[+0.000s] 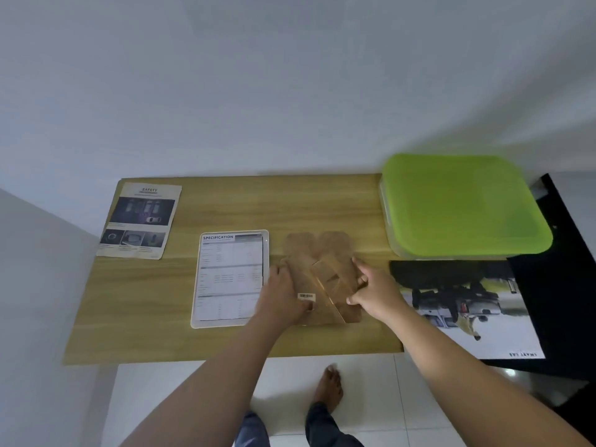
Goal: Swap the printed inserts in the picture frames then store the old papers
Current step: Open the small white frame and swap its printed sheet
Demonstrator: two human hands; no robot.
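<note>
A picture frame (322,285) lies face down on the wooden table (161,301), showing its brown backing with a barcode sticker and a fold-out stand. My left hand (280,300) presses on its left side, thumb by the sticker. My right hand (374,293) grips its right edge with the fingers on the backing. To the left lies a second, white-rimmed frame (230,279) face up with a "SPECIFICATION" sheet in it. A "SAFETY" sheet (140,221) lies loose at the far left. A car print (467,311) lies at the right.
A clear storage box with a green lid (461,204) stands at the table's back right. A black surface (561,285) sits beyond the table's right end, under the car print. A white wall runs behind. My feet stand on white floor tiles below the front edge.
</note>
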